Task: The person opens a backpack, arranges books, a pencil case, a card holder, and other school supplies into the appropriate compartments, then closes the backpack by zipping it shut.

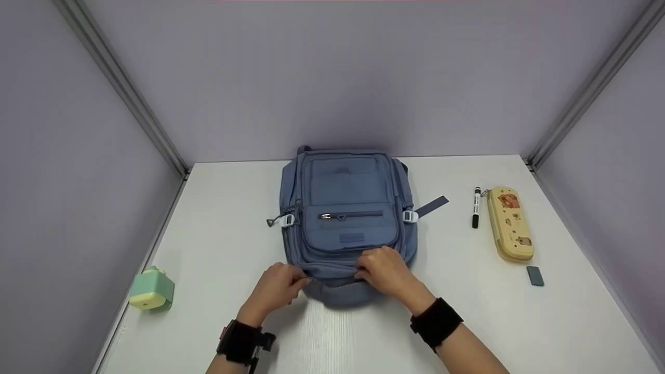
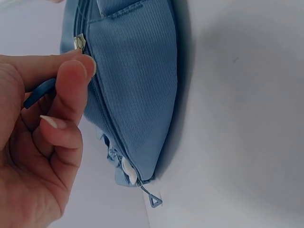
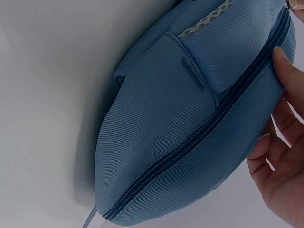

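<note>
A blue backpack [image 1: 348,182] lies on the white table, its front pocket facing up. At its near end my left hand [image 1: 278,288] pinches a zipper pull; in the left wrist view the metal slider [image 2: 80,42] shows just beyond the fingertips, and a blue pull tab [image 2: 40,92] pokes out between the fingers. My right hand [image 1: 384,270] grips the fabric near that end, further right. In the right wrist view its thumb lies beside the zipper [image 3: 161,164], whose teeth look closed along the visible stretch.
A green and yellow box-shaped object [image 1: 151,289] stands at the left. To the right lie a marker [image 1: 476,208], a yellow pencil case [image 1: 510,223] and a small dark green block [image 1: 535,276]. A dark strap [image 1: 433,206] sticks out from the bag's right side. Grey panels surround the table.
</note>
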{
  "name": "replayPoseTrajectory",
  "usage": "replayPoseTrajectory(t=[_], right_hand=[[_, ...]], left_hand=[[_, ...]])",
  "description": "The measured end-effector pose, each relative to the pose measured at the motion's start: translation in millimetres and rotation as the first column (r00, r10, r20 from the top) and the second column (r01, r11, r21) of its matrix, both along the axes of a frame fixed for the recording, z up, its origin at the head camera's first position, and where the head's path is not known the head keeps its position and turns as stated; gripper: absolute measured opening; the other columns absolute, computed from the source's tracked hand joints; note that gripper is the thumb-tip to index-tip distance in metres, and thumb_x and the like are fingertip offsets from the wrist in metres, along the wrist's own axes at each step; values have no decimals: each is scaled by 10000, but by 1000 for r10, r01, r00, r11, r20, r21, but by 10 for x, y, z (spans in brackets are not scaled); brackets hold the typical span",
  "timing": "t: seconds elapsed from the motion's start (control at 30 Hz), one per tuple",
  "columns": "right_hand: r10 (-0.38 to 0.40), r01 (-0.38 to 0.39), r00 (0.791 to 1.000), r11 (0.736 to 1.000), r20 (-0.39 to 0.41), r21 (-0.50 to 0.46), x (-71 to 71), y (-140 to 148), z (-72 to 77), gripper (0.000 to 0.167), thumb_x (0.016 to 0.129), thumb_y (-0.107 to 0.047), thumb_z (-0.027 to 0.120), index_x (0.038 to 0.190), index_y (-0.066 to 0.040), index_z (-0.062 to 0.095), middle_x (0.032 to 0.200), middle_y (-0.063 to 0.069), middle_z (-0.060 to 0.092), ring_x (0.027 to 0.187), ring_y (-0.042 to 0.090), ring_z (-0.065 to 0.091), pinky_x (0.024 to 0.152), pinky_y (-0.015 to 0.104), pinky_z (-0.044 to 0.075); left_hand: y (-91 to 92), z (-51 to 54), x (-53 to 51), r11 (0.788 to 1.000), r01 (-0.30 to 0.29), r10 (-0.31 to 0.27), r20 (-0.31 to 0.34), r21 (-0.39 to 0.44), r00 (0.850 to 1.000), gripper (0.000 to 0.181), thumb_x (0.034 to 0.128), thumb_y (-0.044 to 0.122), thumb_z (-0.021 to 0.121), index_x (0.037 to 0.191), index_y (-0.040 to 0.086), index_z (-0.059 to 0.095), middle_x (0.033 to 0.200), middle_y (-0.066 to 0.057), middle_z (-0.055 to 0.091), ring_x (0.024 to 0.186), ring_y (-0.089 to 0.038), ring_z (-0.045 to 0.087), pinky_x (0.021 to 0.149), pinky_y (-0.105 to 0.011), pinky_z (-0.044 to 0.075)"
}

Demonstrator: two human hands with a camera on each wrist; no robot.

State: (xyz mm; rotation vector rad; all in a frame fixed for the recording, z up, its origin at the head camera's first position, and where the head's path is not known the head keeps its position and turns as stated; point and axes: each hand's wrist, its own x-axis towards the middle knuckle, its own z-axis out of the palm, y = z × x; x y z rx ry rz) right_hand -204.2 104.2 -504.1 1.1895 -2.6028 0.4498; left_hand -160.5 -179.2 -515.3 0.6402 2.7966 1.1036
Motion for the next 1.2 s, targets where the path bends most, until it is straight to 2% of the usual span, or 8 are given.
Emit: replayPoseTrajectory(t=[0.23,0.37,0.53,0.63,0.9,1.2], right_hand=[[-4,4,1000,1000,10,7,7,5,-3,125,739,-196,854,764,-142,743,736,-29,663,667,179,649,623,385,497],[-2,2,1000,1000,17,10,13,9,-4,130,741,-200,850,756,-136,738,731,-26,659,667,181,646,619,387,492],[3,-3,1000,1000,30,11,21,13,-4,129,745,-193,849,763,-127,739,733,-18,660,670,185,647,620,386,495],[5,-6,999,1000,35,9,25,16,0,125,746,-188,848,764,-130,739,736,-22,661,675,180,647,627,382,493],[19,-19,999,1000,43,-6,37,25,14,117,742,-166,853,781,-131,748,751,-32,673,691,171,649,647,371,504],[14,-14,998,1000,69,13,38,23,8,108,749,-173,848,775,-142,748,760,-48,681,708,161,657,668,373,506]], left_hand=[[-114,-24,-24,998,-28,25,-51,-55,998,106,898,123,704,823,73,760,504,156,513,396,32,467,460,-238,428],[-170,-52,-36,991,-80,69,-104,-107,992,152,873,108,727,722,96,728,504,145,483,429,4,431,464,-253,398],[-212,-84,-50,971,-166,128,-209,-172,969,226,828,92,762,625,133,671,532,121,480,487,-46,412,477,-281,388],[-230,-99,-69,956,-212,159,-250,-201,955,269,819,92,762,594,151,628,535,103,485,490,-67,416,470,-296,392],[-274,-169,-161,917,-324,258,-271,-234,927,294,808,57,735,569,118,574,514,44,477,465,-117,395,439,-328,373],[-291,-276,-348,875,-420,352,-282,-240,893,331,797,67,739,539,107,536,536,-30,542,461,-189,484,444,-417,434]])
